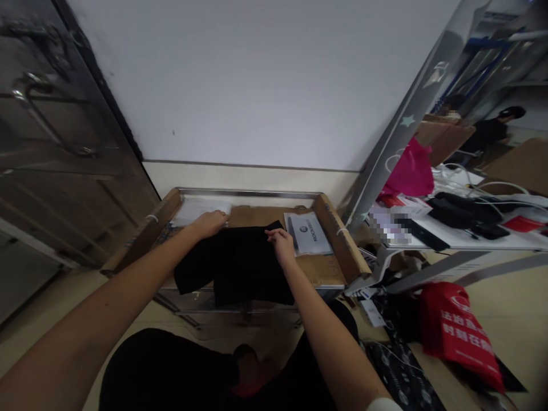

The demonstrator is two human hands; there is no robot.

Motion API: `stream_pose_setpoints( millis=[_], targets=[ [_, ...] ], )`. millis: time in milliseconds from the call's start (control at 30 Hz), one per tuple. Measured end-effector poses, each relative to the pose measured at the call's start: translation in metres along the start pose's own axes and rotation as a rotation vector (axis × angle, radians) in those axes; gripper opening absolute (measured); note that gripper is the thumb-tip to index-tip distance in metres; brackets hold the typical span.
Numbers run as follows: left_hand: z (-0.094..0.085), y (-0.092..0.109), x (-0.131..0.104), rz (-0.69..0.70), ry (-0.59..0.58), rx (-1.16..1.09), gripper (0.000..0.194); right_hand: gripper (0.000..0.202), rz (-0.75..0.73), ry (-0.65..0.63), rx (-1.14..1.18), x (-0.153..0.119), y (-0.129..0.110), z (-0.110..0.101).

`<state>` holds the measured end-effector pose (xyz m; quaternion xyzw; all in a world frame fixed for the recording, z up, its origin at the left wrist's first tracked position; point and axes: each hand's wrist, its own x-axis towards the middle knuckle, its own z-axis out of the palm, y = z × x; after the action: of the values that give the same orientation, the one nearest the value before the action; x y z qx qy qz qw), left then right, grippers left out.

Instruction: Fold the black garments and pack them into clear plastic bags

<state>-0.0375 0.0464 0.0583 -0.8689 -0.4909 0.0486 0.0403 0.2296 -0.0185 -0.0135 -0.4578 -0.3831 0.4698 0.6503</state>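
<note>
Just on the near side of the fingers lies the black cloth, its long axis running left to right across the cardboard-lined stand, its lower edge drooping over the front. The right hand pinches the upper edge near the right corner; the left hand closes narrowly on that edge further left, its exact grip partly hidden. A printed packet sits beyond the right hand, near the right cardboard wall; bare cardboard shows between the hands.
</note>
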Motion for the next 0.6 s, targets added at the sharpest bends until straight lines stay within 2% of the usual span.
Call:
stream_pose_setpoints(
  millis=[133,233,367,600],
  targets=[
    [-0.002,-0.004,-0.001,0.016,0.003,-0.019,0.034,0.010,0.023,0.006,0.068,0.001,0.001,0.000],
    [-0.003,-0.008,-0.003,0.010,0.017,-0.037,0.040,0.008,0.022,0.010,0.067,0.001,0.003,0.000],
    [-0.004,-0.011,-0.006,0.044,0.016,-0.052,0.045,0.008,0.007,0.004,0.040,0.001,0.002,0.000],
    [-0.004,-0.009,-0.004,0.039,-0.003,-0.151,0.038,0.011,-0.026,0.026,-0.090,-0.002,-0.006,0.003]
  ],
)
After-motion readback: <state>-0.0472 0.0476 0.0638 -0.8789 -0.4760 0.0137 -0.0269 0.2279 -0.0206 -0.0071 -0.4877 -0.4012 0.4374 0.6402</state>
